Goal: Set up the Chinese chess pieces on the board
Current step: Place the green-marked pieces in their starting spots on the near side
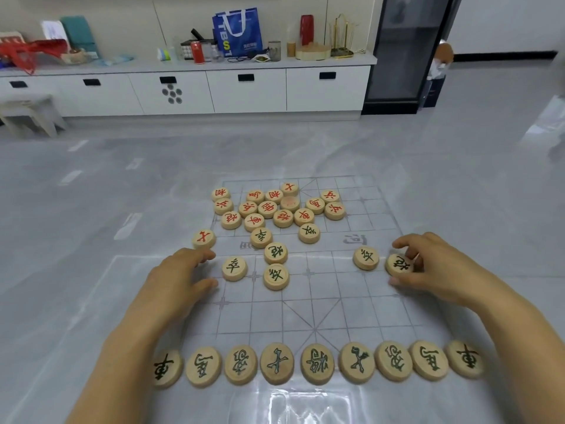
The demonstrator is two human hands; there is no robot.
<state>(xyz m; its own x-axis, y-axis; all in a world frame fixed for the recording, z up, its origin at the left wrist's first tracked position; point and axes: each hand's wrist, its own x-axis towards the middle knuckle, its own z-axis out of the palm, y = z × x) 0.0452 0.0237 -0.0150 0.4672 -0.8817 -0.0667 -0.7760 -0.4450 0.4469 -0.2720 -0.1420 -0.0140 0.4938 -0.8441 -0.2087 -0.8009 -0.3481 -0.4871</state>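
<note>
A clear plastic chess board with grey lines lies on the grey floor. Several black-lettered wooden pieces stand in a row along its near edge. A cluster of red-lettered pieces sits at the far side. A few black pieces lie loose mid-board. My right hand pinches a black piece at the board's right edge, next to another black piece. My left hand hovers at the left edge, fingers apart, holding nothing, just below a red piece.
A long white cabinet runs along the far wall, its top crowded with bags, cans and jars. A small stool stands at the far left. A dark glass-door unit stands at the right. Grey floor surrounds the board.
</note>
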